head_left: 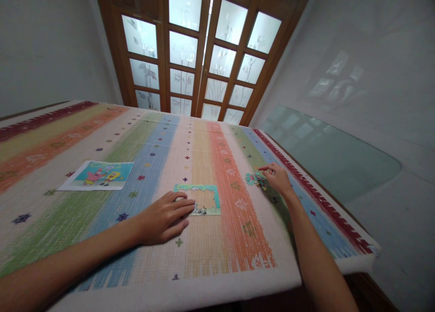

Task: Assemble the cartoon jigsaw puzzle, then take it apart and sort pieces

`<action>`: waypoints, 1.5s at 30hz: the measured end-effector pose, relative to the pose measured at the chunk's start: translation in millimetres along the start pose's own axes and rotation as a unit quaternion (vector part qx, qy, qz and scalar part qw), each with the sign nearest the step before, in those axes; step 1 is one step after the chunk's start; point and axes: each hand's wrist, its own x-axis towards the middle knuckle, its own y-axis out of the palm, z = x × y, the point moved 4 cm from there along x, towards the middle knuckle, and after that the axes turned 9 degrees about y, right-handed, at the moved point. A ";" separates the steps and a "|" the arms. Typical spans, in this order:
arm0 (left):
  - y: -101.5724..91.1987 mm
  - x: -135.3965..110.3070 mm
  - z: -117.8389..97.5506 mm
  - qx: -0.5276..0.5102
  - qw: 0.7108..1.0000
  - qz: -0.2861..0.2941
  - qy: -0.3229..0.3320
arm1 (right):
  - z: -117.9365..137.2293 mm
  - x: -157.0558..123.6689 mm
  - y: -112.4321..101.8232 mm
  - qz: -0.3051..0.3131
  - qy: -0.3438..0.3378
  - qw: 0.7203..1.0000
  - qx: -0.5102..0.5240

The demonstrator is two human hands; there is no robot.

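Left hand rests spread fingers on the puzzle near the table's front edge; right hand at the pieces, grip unclear.

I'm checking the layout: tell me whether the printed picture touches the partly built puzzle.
Apart. The head view shows striped tablecloth between the printed picture and the puzzle to its right.

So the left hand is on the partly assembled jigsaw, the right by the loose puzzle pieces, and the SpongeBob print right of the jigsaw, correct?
Not quite: the head view shows the SpongeBob print left of the jigsaw. The left hand is on the jigsaw and the right hand by the loose puzzle pieces.
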 end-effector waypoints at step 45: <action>2.5 -3.5 1.5 0.042 0.999 0.032 0.013 | 20.9 -30.0 22.6 0.280 -0.069 0.957 0.028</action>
